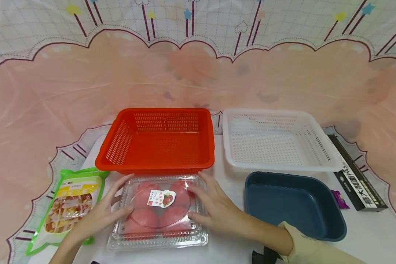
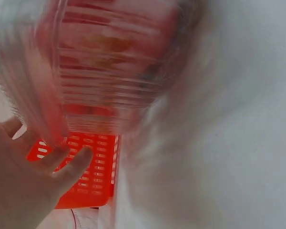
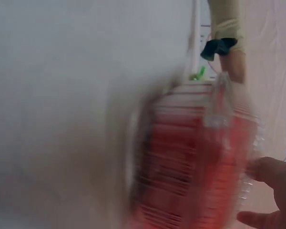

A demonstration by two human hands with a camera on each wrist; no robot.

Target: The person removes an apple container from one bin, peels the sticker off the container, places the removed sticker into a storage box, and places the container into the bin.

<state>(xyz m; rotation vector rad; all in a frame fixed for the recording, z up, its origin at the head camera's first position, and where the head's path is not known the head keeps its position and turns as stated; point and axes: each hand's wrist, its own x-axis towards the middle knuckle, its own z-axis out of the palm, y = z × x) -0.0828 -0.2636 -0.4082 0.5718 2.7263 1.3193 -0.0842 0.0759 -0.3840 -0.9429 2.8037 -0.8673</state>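
Note:
A clear plastic clamshell box (image 1: 158,240) of several round red fruits (image 1: 143,218) lies on the white table in front of me in the head view, a white label (image 1: 161,198) on its lid. My left hand (image 1: 100,212) is at the box's left side, thumb and fingers spread apart, fingertips close to the lid's edge. On the other side, my right hand (image 1: 214,207) reaches over the right edge with loosely extended fingers, fingertips on the lid. Both wrist views show the box's ridged side (image 2: 100,81), blurred by motion, with spread fingers (image 3: 264,169) beside it.
Right behind the box stands a red basket (image 1: 155,167), with a white basket (image 1: 283,167) to its right. A dark blue tray (image 1: 293,178) sits at right, near a small purple packet (image 1: 340,200) and a long black box (image 1: 361,179). At left lies a green-edged food bag (image 1: 69,205).

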